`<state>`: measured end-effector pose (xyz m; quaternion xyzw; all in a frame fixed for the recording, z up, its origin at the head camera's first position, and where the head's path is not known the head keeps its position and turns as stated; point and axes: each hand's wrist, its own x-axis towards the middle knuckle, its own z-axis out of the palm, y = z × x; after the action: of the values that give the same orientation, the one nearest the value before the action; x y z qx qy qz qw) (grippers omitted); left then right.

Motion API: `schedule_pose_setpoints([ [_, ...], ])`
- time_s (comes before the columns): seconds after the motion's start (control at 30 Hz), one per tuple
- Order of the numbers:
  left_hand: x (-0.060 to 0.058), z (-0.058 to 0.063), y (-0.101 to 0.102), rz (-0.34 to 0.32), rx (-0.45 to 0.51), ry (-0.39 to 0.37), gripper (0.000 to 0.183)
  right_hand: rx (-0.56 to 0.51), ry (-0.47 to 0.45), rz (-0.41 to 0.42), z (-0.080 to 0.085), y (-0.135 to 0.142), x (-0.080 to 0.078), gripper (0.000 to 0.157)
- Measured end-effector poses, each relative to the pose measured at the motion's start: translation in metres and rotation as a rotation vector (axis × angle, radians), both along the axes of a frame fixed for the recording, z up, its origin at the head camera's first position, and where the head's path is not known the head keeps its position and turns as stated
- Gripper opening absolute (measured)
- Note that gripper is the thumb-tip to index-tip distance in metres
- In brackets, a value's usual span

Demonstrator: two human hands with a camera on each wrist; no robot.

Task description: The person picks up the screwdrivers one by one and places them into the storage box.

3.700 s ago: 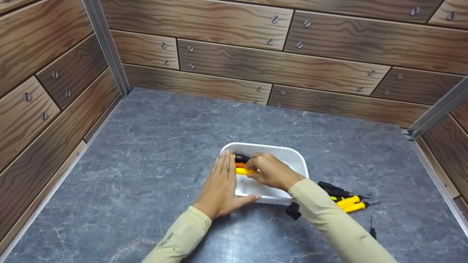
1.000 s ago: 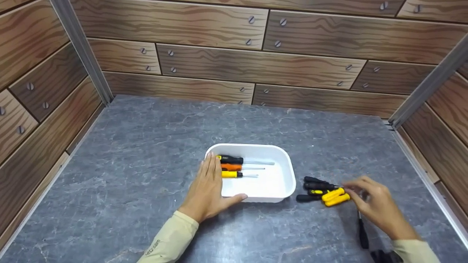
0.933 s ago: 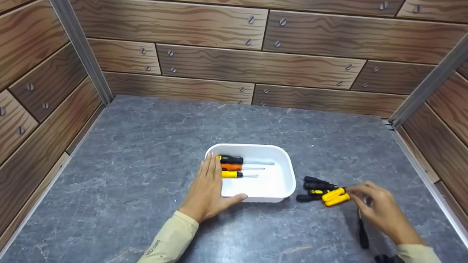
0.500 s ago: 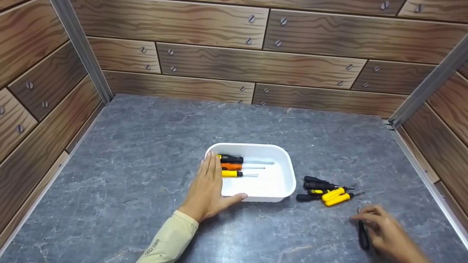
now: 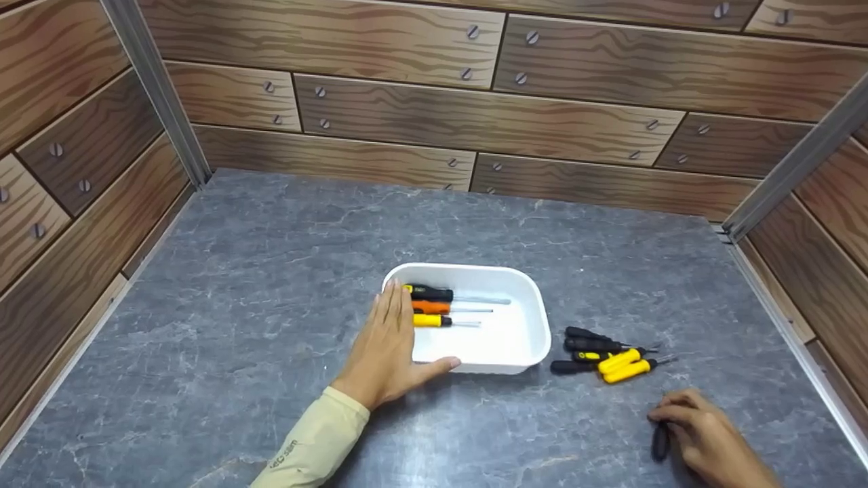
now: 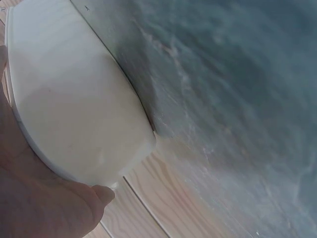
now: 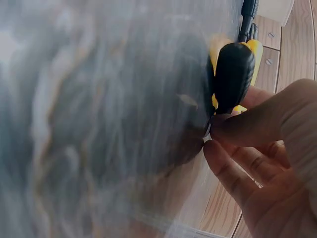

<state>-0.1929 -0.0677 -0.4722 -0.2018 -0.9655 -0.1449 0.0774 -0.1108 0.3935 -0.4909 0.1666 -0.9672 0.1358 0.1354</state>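
My left hand (image 5: 383, 352) lies along the left end of a white tray (image 5: 502, 369), fingers straight and thumb stretched by the front rim. Inside the tray lie a black screwdriver (image 5: 434, 294), an orange screwdriver (image 5: 434, 308) and a yellow screwdriver (image 5: 430, 320), side by side with shafts pointing right; the hand covers their handle ends. At the lower right, my right hand (image 5: 712, 434) pinches another black screwdriver (image 5: 660, 444) between thumb and fingers. The right wrist view shows the grip where its dark handle (image 7: 234, 74) meets the shaft, which the fingers mostly hide.
Right of the tray is a loose pile of several screwdrivers, with black handles (image 5: 590, 344) and yellow handles (image 5: 627, 371), shafts pointing right. Wood-patterned walls (image 5: 407, 108) bound the grey marbled tabletop (image 5: 271, 285) at the back and sides.
My right hand has come from the pile down toward the front and taken hold of the lone black screwdriver, which has shifted slightly left. My left hand stays at the tray.
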Motion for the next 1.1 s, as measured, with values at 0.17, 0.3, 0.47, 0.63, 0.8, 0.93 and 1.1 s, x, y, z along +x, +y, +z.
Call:
schedule_pose_setpoints([
  [0.17,0.0,0.001,0.0,-0.001,0.007,-0.009,0.125,-0.024,0.058,0.056,-0.002,-0.005,-0.002,0.042],
  [0.3,0.0,0.001,0.0,0.0,0.008,-0.005,0.125,-0.01,0.014,0.015,0.0,-0.009,-0.002,0.04],
  [0.47,0.0,0.001,-0.001,0.006,0.0,-0.011,0.125,-0.011,-0.014,0.055,0.001,-0.01,-0.006,0.04],
  [0.63,0.0,0.001,0.0,0.003,0.01,-0.02,0.126,-0.083,0.027,0.164,0.003,-0.011,-0.013,0.038],
  [0.8,-0.001,0.001,0.0,0.003,0.019,0.001,0.125,-0.129,0.101,0.215,0.013,-0.021,-0.022,0.039],
  [0.93,0.0,0.001,0.0,0.004,0.016,-0.003,0.125,-0.14,0.188,0.248,0.028,-0.037,-0.032,0.04],
  [1.1,0.0,0.001,0.0,-0.003,0.009,-0.005,0.124,-0.198,0.241,0.288,0.047,-0.064,-0.045,0.041],
])
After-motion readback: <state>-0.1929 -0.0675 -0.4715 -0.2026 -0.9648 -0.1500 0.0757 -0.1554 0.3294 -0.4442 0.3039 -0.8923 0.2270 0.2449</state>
